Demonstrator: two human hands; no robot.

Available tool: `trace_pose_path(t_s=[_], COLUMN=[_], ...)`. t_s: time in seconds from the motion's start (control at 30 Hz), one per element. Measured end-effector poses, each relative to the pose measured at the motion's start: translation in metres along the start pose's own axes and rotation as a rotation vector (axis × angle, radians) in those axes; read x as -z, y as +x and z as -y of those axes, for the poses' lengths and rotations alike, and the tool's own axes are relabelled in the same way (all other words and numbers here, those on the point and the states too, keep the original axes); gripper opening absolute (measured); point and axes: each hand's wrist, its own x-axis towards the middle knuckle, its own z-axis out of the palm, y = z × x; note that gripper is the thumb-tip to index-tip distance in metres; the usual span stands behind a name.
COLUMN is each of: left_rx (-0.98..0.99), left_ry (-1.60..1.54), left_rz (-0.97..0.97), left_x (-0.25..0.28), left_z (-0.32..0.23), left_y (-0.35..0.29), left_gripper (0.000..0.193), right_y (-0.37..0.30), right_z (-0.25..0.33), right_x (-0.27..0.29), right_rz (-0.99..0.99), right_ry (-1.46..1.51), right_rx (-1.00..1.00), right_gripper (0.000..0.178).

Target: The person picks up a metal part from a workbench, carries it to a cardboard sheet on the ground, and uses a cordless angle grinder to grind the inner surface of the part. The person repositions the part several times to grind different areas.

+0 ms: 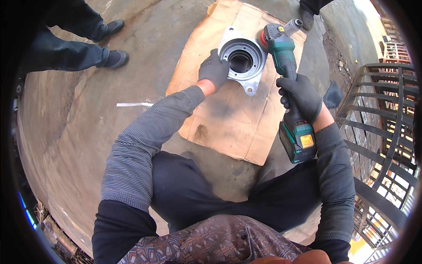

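A grey metal flange housing [246,79], with a round bore and holed corner ears, lies on a flattened cardboard sheet [211,125]. My left hand [214,71], in a dark grey glove, grips the housing's left edge. My gloved right hand [303,97] is wrapped round the body of a green and black cordless angle grinder [285,57]. The grinder's head, with a red disc and a side handle, is beside the housing's upper right rim; I cannot tell whether they touch. Its battery end hangs near my right knee.
Legs of another person [74,53] stand at the upper left, and another dark shoe [307,18] is at the top right. Black metal bar frames [382,127] line the right side. A dark cloth [333,94] and a white strip [132,104] lie on the concrete floor.
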Motion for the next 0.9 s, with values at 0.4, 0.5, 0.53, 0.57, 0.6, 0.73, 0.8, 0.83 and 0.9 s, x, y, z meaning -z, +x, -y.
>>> trace_pose_path(t_s=[0.4,0.5,0.53,0.57,0.6,0.73,0.8,0.83,0.9], left_rx=[-0.028,-0.044,-0.12,-0.193,-0.266,-0.352,-0.37,-0.372,-0.506], left_ry=[0.032,0.103,0.175,0.25,0.33,0.369,0.45,0.485,0.367], left_rz=[0.01,0.092,0.118,0.158,0.193,0.338,0.294,0.272,-0.022], left_x=[0.003,0.009,0.013,0.018,0.023,0.022,0.012,0.006,-0.006], left_z=[0.01,0.01,0.006,0.002,-0.004,-0.046,-0.06,-0.065,-0.068], left_y=[0.009,0.023,0.032,0.044,0.056,0.114,0.129,0.13,0.119], left_gripper=[0.049,0.051,0.05,0.05,0.05,0.05,0.051,0.051,0.051], right_y=[0.0,-0.019,-0.026,-0.034,-0.043,-0.087,-0.106,-0.114,-0.123], right_z=[0.001,-0.005,-0.008,-0.01,-0.012,-0.025,-0.035,-0.041,-0.051], right_x=[0.019,0.036,0.039,0.041,0.044,0.051,0.053,0.055,0.061], right_rz=[-0.102,-0.109,-0.115,-0.127,-0.127,-0.141,-0.178,-0.199,-0.219], right_ry=[0.174,0.154,0.142,0.149,0.164,0.292,0.344,0.383,0.391], right_rx=[0.066,0.089,0.098,0.084,0.074,0.037,0.013,-0.009,-0.012], right_gripper=[0.028,0.028,0.029,0.029,0.03,0.03,0.029,0.029,0.032])
